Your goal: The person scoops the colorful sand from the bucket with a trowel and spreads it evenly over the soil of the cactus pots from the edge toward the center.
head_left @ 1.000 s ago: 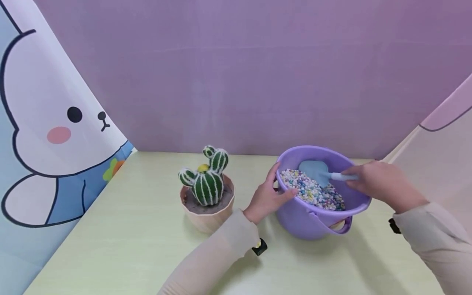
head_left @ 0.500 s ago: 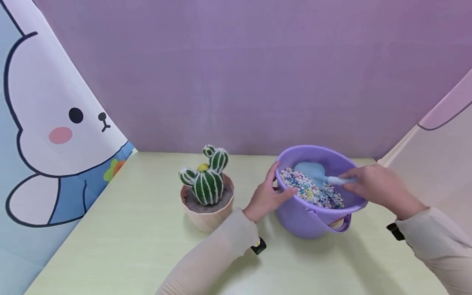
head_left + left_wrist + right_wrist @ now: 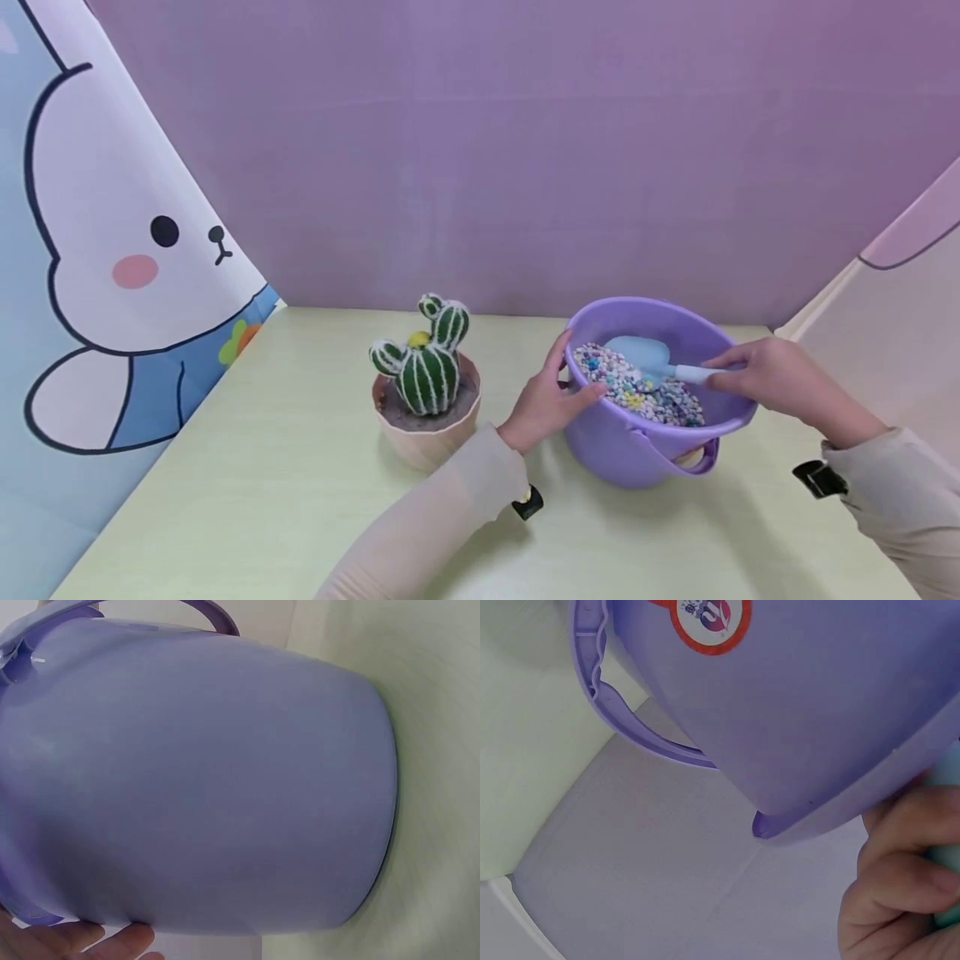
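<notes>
Hands at work at lower right of the frame: we are gripping the rim of the purple bucket (image 3: 637, 450) with our left hand (image 3: 542, 402), while our right hand (image 3: 772, 377) is pinching the blue scoop (image 3: 645, 357) over the coloured pebbles (image 3: 637, 396); 1 potted cactus (image 3: 425, 367) is standing at center.

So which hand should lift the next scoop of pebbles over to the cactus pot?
Right, probably. The right hand already grips the scoop, whose blade lies in the pebbles. The left hand holds the bucket rim, steadying it, though it is nearer the cactus pot.
</notes>
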`<act>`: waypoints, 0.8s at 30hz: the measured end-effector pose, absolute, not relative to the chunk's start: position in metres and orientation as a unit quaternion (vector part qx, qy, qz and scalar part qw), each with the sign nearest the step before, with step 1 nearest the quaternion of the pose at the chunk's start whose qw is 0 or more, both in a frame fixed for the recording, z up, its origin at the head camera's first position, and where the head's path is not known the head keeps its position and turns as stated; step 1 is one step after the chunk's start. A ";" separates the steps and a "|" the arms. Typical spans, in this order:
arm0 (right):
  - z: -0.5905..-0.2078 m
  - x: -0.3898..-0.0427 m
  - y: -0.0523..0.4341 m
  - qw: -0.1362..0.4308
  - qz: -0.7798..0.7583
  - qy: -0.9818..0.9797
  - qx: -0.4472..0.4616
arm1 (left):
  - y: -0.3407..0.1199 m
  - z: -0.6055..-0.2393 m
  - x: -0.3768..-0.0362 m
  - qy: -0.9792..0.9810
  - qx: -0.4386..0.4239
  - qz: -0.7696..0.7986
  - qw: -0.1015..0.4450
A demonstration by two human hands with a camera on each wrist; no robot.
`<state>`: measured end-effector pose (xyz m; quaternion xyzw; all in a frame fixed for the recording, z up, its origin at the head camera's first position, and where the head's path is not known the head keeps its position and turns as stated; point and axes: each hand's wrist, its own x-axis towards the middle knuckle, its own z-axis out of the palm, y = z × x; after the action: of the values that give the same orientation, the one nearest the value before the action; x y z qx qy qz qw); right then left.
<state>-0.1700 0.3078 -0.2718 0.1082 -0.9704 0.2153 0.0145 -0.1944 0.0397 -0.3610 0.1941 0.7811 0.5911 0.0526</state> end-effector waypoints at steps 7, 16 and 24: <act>-0.266 -0.167 0.309 -0.024 0.271 -0.959 0.076 | 0.037 -0.358 -0.194 0.785 0.192 0.587 0.045; -0.266 -0.163 0.308 -0.055 0.315 -0.945 0.066 | 0.035 -0.358 -0.193 0.772 0.207 0.598 0.050; -0.264 -0.159 0.310 -0.077 0.314 -0.945 0.052 | 0.037 -0.352 -0.191 0.788 0.205 0.578 0.062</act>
<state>-0.1592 0.3105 -0.2639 0.0521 -0.9448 0.3142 -0.0773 -0.1914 0.0365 -0.3522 0.2053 0.7876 0.5776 0.0620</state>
